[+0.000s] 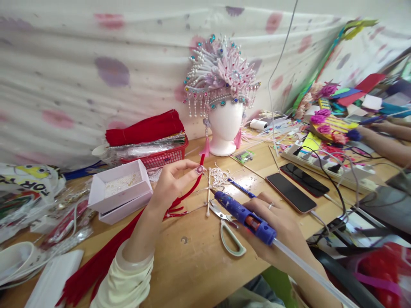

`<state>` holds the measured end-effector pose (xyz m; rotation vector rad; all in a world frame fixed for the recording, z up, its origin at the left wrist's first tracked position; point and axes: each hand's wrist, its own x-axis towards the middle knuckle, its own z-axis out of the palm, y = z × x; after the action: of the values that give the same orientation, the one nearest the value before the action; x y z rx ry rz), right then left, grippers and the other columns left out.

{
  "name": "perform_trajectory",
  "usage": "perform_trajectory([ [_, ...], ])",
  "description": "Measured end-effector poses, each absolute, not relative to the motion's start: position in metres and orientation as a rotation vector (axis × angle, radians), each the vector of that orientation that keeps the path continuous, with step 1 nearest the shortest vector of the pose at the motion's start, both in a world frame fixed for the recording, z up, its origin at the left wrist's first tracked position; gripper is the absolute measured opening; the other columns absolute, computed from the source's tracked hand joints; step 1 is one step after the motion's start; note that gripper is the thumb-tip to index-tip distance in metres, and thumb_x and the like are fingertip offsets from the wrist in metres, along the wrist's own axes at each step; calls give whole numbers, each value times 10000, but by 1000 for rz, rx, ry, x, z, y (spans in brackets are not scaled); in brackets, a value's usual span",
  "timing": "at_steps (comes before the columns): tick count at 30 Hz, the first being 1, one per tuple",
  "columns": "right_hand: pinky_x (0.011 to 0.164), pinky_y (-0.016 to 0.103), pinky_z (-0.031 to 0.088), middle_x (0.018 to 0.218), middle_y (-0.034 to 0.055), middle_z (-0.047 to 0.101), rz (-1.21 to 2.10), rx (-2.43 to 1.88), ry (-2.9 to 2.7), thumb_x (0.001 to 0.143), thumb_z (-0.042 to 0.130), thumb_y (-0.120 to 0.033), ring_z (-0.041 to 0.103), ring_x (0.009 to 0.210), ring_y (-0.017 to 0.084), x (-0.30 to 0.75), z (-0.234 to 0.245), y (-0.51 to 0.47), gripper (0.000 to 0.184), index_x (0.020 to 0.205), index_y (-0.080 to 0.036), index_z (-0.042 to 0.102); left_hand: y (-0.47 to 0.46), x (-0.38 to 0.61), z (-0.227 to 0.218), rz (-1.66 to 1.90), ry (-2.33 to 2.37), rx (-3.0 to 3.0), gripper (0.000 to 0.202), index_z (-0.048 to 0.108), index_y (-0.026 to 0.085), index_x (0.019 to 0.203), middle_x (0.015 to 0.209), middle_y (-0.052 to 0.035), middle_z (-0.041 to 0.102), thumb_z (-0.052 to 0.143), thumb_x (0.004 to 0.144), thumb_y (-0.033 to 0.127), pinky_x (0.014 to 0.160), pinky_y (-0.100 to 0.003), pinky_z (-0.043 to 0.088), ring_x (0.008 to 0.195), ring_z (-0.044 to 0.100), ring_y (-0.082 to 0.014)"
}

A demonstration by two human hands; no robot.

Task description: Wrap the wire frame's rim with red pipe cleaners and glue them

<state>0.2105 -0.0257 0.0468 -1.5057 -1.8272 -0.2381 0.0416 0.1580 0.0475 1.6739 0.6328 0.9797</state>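
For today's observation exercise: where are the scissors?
Head view, centre: the scissors lie on the table beside the glue gun held in the right hand.

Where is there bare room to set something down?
Bare wooden table shows in front, between the cream left sleeve and the scissors with green handles. A strip lies between the white foam head and the pink-edged phone. Plastic bags at left and the white power strip at right are crowded.
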Motion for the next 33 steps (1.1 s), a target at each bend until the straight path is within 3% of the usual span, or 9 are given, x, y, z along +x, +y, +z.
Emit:
perform_trajectory([
  [5,544,284,438,660,1,617,-102,-1504,-1858,919,652,-308,571,607,171,217,39,-29,122,863,-219,591,159,41,48,964,630,1662,142,796,231,868,920,-37,812,791,803,357,927,-329,505,955,725,-231],
  [10,513,268,416,657,-8,597,186,-1519,-1673,910,670,-432,559,557,147,225,29,-37,252,795,-220,600,157,41,48,973,652,1638,205,799,218,854,907,-47,810,793,803,417,918,-324,490,948,719,-234],
  [13,522,279,442,673,12,611,313,-1472,-1462,960,569,-496,585,583,170,227,24,-36,323,795,-222,611,156,40,47,966,648,1634,188,798,231,864,910,-29,811,789,816,413,920,-302,478,948,712,-216],
  [18,483,273,415,601,5,563,372,-1524,-1296,950,521,-607,512,519,150,226,17,-23,472,696,-217,600,158,39,45,984,621,1640,139,799,251,864,905,-2,807,791,823,384,912,-274,465,946,705,-193],
  [21,507,278,451,620,21,591,394,-1526,-1259,936,500,-660,554,552,163,224,16,-17,526,682,-211,605,159,39,45,985,614,1647,131,801,252,862,900,2,805,792,823,377,898,-266,468,937,703,-188],
  [33,507,263,432,605,2,565,454,-1457,-1252,928,548,-619,525,554,151,222,18,-14,459,708,-217,579,159,39,46,985,604,1656,111,799,253,839,889,14,803,783,834,363,882,-246,474,923,709,-173],
])
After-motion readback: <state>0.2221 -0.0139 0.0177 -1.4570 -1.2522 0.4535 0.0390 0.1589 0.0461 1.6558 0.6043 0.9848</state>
